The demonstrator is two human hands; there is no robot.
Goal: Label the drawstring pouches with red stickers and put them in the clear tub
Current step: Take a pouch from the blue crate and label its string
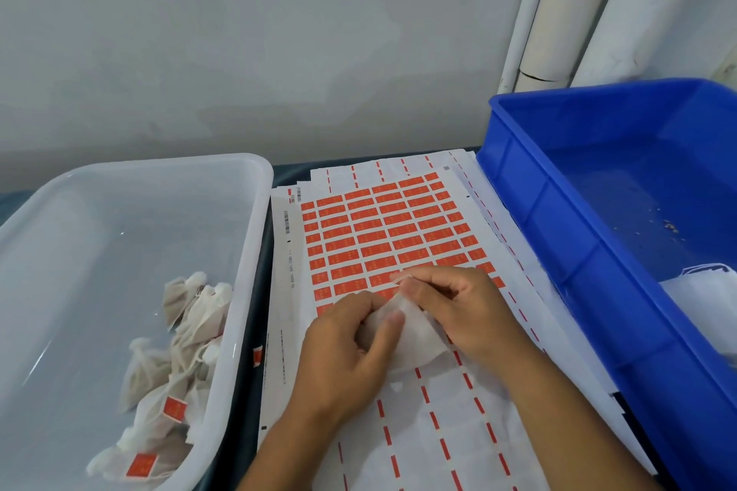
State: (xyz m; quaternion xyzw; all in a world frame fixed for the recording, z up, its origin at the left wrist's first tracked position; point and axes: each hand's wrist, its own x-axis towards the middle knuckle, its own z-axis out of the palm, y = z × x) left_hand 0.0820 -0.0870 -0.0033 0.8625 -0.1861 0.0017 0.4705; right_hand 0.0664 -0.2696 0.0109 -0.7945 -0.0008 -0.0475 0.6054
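Observation:
A small white drawstring pouch (414, 335) lies on the sheet of red stickers (383, 235) in the middle of the table. My left hand (351, 347) grips its left side with curled fingers and the thumb on top. My right hand (458, 307) pinches the pouch's upper edge between thumb and fingertips. To the left stands the clear tub (247, 251), holding several pouches (175, 363), some with red stickers showing. Whether a sticker sits on the held pouch cannot be seen.
A blue crate (558, 235) stands at the right with white material (702, 291) in its near corner. More sticker sheets are stacked under the top one. A loose red sticker (257, 355) lies between tub and sheets. A grey wall and white pipes rise behind.

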